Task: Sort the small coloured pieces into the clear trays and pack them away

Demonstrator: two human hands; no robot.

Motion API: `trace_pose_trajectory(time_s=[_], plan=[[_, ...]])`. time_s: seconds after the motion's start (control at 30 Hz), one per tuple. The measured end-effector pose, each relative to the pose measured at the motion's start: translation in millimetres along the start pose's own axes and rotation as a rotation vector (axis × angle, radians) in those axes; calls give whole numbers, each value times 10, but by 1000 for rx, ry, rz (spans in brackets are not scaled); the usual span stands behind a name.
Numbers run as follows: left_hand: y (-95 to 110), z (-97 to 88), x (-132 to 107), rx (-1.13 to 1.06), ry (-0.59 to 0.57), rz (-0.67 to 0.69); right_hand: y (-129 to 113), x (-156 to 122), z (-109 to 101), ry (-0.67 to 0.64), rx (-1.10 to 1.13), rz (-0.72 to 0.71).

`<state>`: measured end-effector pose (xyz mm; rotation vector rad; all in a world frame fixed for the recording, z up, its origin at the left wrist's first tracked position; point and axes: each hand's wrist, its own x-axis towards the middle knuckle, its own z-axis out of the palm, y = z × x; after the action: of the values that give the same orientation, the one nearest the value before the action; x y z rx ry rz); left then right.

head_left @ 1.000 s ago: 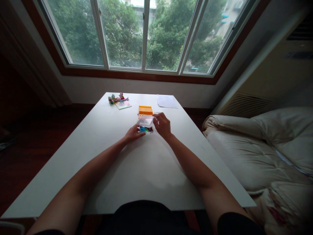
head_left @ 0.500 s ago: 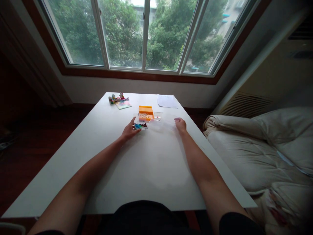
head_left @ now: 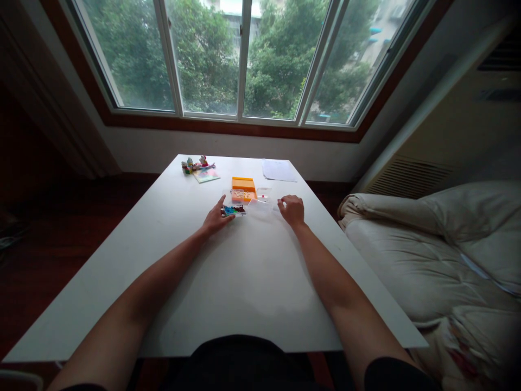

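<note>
My left hand (head_left: 215, 219) is spread around the left end of a small clear box (head_left: 243, 213), its thumb on the near side and a finger on the far side. Small blue, green and dark brown pieces (head_left: 233, 209) fill the box. My right hand (head_left: 293, 209) hovers at the right with thumb and fingers pinched together. Something faint and see-through shows by its fingertips, too small to name. Between the hands lies a clear plastic tray or lid (head_left: 259, 207).
Beyond the hands an orange case (head_left: 242, 184) stands open with small pieces inside. Clear containers (head_left: 264, 191) sit beside it. Further back are small toy figures (head_left: 188, 166), a colourful card (head_left: 207, 174) and white paper (head_left: 279, 170). A couch (head_left: 391, 244) adjoins the table's right side.
My right hand has moved left, closer to the clear plastic. The blurred see-through sheet that stretched toward it is no longer spread there. My left hand stays at the box.
</note>
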<state>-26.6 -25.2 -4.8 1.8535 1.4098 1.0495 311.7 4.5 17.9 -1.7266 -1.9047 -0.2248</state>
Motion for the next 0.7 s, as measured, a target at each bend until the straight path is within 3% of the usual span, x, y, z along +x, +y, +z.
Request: trace_pose_trajectory(time_s=[0.13, 0.37, 0.7], plan=[[-34, -7, 10, 37, 17, -2, 2, -39, 103, -45, -51, -11], [-159, -68, 85, 171, 146, -84, -14, -27, 241, -130, -113, 48], [-249, -126, 97, 151, 199, -80, -295, 0, 185, -67, -129, 46]])
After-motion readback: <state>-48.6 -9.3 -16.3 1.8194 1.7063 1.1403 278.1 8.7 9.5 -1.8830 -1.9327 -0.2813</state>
